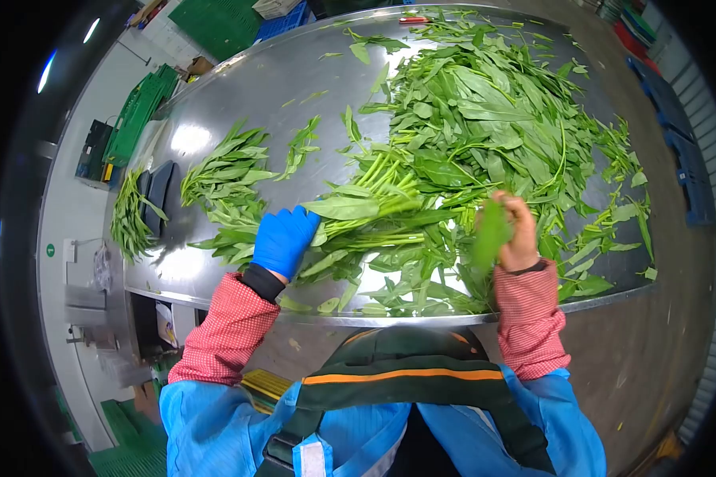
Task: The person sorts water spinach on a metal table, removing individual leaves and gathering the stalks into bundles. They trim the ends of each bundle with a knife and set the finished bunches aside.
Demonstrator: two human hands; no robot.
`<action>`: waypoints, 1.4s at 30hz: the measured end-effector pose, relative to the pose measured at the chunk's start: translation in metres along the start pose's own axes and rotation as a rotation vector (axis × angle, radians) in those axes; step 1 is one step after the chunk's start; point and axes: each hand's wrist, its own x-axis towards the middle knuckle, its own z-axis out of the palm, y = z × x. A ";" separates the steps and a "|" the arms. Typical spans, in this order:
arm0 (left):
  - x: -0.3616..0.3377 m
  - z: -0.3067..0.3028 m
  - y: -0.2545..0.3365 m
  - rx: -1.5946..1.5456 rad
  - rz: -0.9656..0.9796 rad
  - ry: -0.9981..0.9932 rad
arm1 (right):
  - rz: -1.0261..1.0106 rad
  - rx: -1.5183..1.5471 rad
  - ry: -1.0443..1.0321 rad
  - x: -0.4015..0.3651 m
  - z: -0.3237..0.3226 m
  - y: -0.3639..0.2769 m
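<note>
My left hand (285, 241), in a blue glove, is closed round a bunch of leafy green stems (374, 208) low over the metal table (294, 79). Bare and slightly blurred, my right hand (517, 230) pinches a green leaf (492, 237) at the near side of a large heap of greens (493, 111). The cut stem ends of the held bunch point right, towards that heap. Left of my gloved hand lies another bunch of greens (229, 171), with a smaller one (131, 215) at the table's left end beside a dark object (157, 195).
Green crates (139, 111) stand beyond the table's left end, and another green crate (215, 28) is behind it. A red-handled item (414, 21) lies at the far edge. Blue containers (688, 171) are at the right. Loose leaves are scattered at the table's right side.
</note>
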 end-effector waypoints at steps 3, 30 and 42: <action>0.003 -0.005 -0.002 -0.013 0.012 -0.012 | -0.218 -0.776 -0.002 0.010 0.013 -0.010; 0.016 -0.035 0.001 0.080 0.134 0.043 | -0.888 -1.900 -0.160 0.026 0.095 -0.008; 0.013 -0.027 -0.001 -0.098 0.174 0.029 | -0.305 -0.906 -0.012 0.030 0.057 0.007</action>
